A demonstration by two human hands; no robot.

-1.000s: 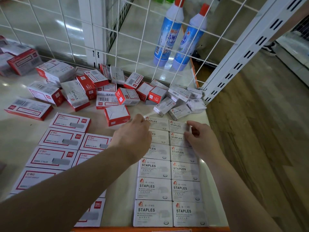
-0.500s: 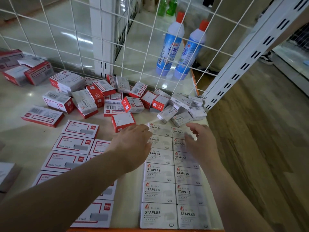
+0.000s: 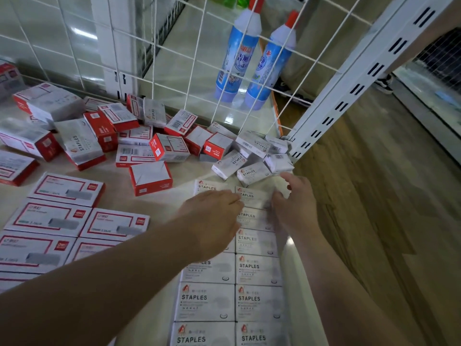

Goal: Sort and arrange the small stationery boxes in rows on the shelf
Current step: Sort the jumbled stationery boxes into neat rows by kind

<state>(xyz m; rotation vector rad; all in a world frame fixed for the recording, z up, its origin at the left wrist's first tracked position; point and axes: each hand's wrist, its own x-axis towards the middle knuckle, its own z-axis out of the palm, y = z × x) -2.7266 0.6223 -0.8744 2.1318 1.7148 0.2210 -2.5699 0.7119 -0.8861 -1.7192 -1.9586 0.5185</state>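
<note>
1. Both hands have crept toward 12 o'clock along the white rows since the earlier frame; the right hand [image 3: 293, 203] has lifted its fingers off the far box, and the camera has dipped closer.
2. White staple boxes [image 3: 258, 269] lie flat in two columns at 5 o'clock on the shelf [image 3: 179, 236], labels up, edges touching.
3. Left hand [image 3: 214, 216] rests flat, fingers straight, on the far left-column boxes, holding nothing.
4. Right hand hovers just beside the far right-column box [image 3: 252, 197], fingers loosely spread, nothing held.
5. Step looks like squaring the far end of the rows. Do it well: press both sides inward together and keep the box edges flush with the ones nearer.
6. Loose white boxes [image 3: 252, 156] are heaped at 1 o'clock, just beyond the rows; probably next to join them.
7. Red-and-white boxes [image 3: 59, 217] are laid flat at 9 o'clock; a jumbled red pile [image 3: 139, 143] sits at 11 o'clock.
8. Two blue bottles [image 3: 254, 63] stand behind the wire grid [image 3: 159, 49] at 12 o'clock.
</note>
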